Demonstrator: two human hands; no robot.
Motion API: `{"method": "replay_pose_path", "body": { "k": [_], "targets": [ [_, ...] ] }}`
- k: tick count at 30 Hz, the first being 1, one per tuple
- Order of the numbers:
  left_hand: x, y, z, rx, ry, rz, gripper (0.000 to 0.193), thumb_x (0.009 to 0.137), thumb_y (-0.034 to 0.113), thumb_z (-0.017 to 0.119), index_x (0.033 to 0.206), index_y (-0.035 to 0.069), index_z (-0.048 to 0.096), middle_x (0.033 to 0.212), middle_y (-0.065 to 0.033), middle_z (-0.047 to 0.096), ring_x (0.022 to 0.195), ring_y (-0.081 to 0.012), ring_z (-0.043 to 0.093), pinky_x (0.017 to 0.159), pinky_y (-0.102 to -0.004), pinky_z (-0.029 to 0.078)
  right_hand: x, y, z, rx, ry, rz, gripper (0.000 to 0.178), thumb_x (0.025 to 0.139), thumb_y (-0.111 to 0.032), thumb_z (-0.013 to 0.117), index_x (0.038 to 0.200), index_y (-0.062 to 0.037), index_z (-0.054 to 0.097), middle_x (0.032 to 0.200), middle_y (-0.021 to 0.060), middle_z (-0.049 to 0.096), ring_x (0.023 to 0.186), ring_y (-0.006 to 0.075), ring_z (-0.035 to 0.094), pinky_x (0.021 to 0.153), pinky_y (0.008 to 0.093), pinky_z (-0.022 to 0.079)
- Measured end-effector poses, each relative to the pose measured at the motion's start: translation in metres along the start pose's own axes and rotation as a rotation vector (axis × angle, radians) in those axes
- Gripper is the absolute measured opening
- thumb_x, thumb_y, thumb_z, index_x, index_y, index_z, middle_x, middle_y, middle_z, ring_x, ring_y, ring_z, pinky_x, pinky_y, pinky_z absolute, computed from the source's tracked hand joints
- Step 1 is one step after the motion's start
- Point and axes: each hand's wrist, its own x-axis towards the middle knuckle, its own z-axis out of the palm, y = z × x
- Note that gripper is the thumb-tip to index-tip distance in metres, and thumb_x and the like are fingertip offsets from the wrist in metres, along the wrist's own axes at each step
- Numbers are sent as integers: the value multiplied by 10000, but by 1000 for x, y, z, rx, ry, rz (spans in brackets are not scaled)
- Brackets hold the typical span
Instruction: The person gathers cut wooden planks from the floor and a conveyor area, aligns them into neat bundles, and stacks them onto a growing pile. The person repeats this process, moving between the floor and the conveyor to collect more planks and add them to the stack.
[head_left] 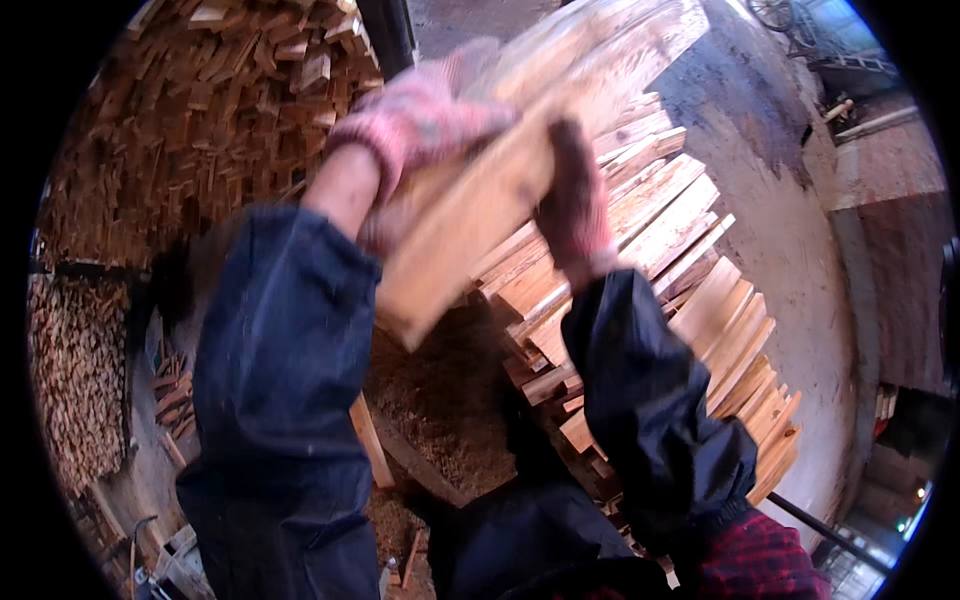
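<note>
Both hands wear pinkish knitted gloves, and both are somewhat blurred. My left hand (pixel 425 115) grips a thick pale wooden plank (pixel 470 225) from its left side, fingers over the top. Against the right side of the same plank, my right hand (pixel 575 200) is pressed with its fingers along the wood. The plank slants from the lower left up to the far right, its near end tilted toward me. Beyond it, more boards (pixel 620 50) run in the same direction; whether they are held too I cannot tell. Below and right lies a stack of sawn planks (pixel 650 215).
A large pile of cut wood (pixel 220 130) fills the far left, with another stacked pile (pixel 80 380) below it. Brown sawdust (pixel 440 400) covers the ground beneath my arms. A concrete floor (pixel 800 260) stretches along the right. A dark post (pixel 388 35) stands at the far edge.
</note>
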Motion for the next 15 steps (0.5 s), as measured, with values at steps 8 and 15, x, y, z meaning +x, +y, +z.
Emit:
{"method": "replay_pose_path", "body": {
  "k": [8, 15],
  "targets": [
    [-24, -181, 105, -18, 211, -281, 615, 888, 395, 641, 1381, 60, 490, 1350, -169, 557, 1254, -299, 525, 1078, -372, 386, -50, 119, -26, -143, -588, 639, 759, 820, -497, 685, 1356, -5, 468, 1338, 260, 511, 1260, 381, 478, 1049, 446, 395],
    [-93, -238, 232, -1162, 569, -882, 716, 939, 579, 496, 1457, 95, 398, 1513, -86, 376, 1398, -278, 321, 1161, -509, 153, -120, 117, -32, -384, -594, 323, 584, 835, -414, 709, 1264, -43, 572, 1337, 207, 530, 1304, 377, 432, 1095, 456, 333]
  ]
}}
